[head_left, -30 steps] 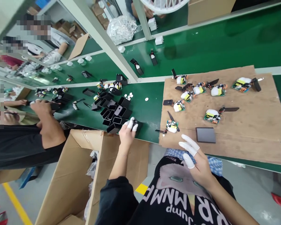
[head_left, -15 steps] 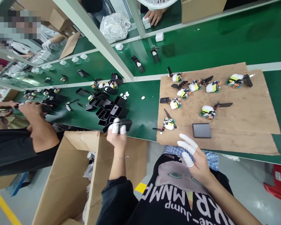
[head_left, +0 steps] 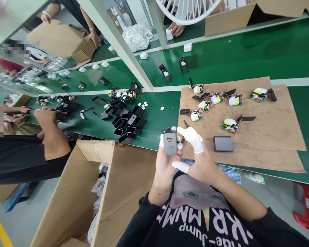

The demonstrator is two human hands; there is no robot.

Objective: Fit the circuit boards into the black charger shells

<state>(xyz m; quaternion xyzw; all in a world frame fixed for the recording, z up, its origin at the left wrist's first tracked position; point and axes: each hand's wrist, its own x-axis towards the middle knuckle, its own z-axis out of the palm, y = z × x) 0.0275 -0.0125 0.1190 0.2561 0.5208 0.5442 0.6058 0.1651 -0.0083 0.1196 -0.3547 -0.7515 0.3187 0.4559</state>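
Note:
My left hand, white covers on its fingertips, holds a small dark plastic housing upright; its grey face has a small orange-red slot. Close on its right is my right hand, also with white finger covers, thumb and fingers apart and nothing seen between them. I cannot tell whether its fingertips touch the housing. Behind the hands, a circuit board by the cardboard's left edge is mostly hidden. A flat dark grey case lies to the right on the cardboard sheet.
Several circuit boards with black pieces, one a board, lie on the cardboard. A pile of black housings and white discs are on the green table. An open carton stands lower left. A co-worker's arm is at left.
My left hand has brought the housing from beside the pile rightward, in front of my body. My right hand has moved left, close to it. The view has shifted slightly.

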